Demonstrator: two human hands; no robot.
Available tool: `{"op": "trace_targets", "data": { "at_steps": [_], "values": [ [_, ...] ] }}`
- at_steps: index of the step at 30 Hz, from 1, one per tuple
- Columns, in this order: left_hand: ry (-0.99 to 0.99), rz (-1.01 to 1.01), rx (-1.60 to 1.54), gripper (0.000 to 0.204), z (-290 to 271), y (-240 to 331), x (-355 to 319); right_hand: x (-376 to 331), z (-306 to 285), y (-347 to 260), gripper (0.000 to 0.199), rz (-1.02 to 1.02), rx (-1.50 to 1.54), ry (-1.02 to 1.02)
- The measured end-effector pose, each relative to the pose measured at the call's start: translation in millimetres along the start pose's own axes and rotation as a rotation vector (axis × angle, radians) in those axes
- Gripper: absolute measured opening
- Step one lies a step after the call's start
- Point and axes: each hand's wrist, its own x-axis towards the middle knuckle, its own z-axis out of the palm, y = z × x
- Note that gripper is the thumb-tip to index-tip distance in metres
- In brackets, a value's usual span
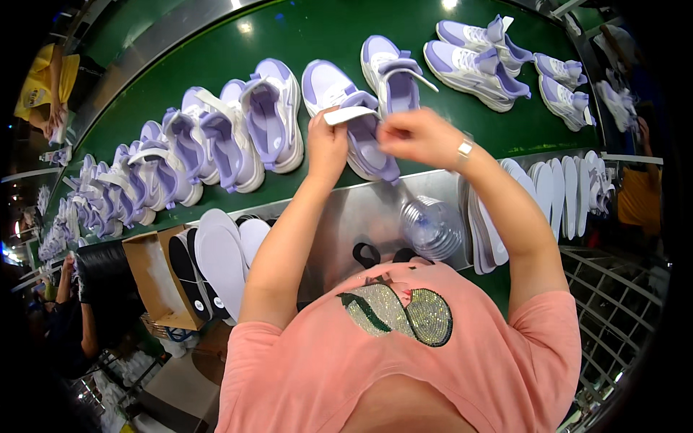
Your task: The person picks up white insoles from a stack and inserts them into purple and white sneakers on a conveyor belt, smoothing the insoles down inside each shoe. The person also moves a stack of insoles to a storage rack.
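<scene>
A white and lavender sneaker (328, 84) lies in front of me, toe pointing away, its opening toward me. My left hand (328, 148) is closed on the sneaker's left side, by a white strip (351, 114) standing out across the opening. Over the right side of that opening is my right hand (421, 137), slightly blurred, with fingers curled in. Whatever its fingertips hold is hidden. Just right of it another sneaker (399, 86) of the same kind rests, partly covered by my right hand.
More matching sneakers (271, 115) line the green conveyor (325, 29) on both sides. A metal ledge (346, 209) holds clear plastic cups (433, 227). Insoles stand in stacks, white ones (541, 184) on the right and others beside a cardboard box (155, 278) on the left. Other people work at both ends.
</scene>
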Motion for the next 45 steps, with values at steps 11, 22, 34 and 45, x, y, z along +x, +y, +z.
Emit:
{"op": "trace_targets", "data": {
  "at_steps": [11,22,34,45],
  "values": [
    [0.099,0.032,0.160,0.021,0,-4,34,-161,39,23,0.022,0.187,-0.430,0.167],
    [0.023,0.586,0.566,0.081,67,73,57,-303,8,138,0.047,1.219,-0.603,0.467],
    [0.004,0.019,0.263,0.032,84,33,69,-232,-35,67,0.021,0.671,0.623,0.657],
    [-0.033,-0.017,0.372,0.028,82,42,63,20,11,79,0.023,0.356,-0.982,0.141]
  ]
}}
